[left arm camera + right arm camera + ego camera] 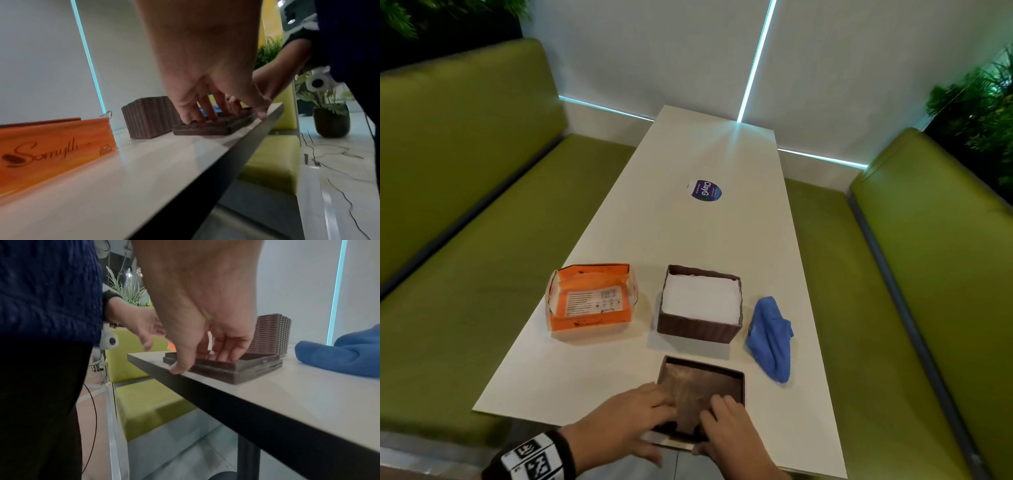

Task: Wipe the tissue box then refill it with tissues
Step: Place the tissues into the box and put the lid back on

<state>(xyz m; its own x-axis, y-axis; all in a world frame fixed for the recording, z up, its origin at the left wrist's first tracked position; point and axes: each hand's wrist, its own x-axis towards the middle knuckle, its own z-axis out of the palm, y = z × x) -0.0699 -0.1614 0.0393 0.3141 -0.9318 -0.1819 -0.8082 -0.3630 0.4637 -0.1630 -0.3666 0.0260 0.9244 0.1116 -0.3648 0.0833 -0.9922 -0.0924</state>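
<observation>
While my left hand [619, 425] and right hand [729, 431] lay relaxed fingers on the lid [705, 383] at lower centre, ready to lift it, the refilled tissue box [698, 325] waits mid-frame on the worktop [722, 233], cloth [770, 339] just right.

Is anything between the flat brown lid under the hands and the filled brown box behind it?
Nothing visible: bare white table separates the flat brown lid from the ribbed brown tissue box; the blue cloth lies off right.
</observation>
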